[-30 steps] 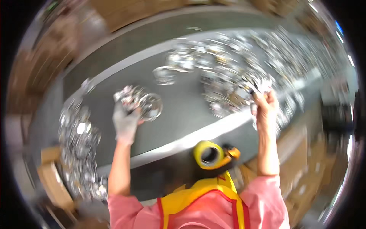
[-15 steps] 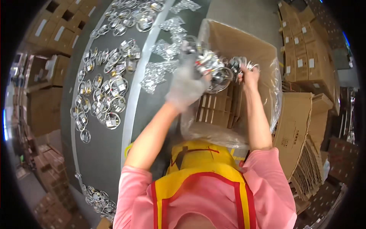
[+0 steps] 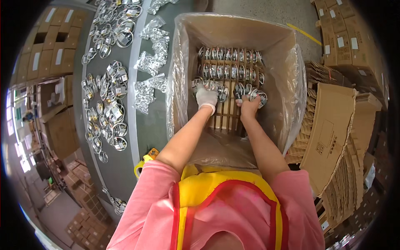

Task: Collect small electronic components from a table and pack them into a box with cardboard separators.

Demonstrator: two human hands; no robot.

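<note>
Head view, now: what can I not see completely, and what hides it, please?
In the head view:
- Left hand: fingertips, hidden by the hand itself and coiled parts.
- Right hand: palm side, hidden by its back.
- Upper pile: cut off by the top edge.
- Yellow roll: partly covered by left sleeve.

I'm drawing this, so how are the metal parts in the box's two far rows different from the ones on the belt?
The box parts stand on edge in neat rows between brown dividers; the belt parts lie in loose clusters. The box parts mostly show thin edges, while many belt parts show round loops. Both are silvery, with curled cables.
</note>
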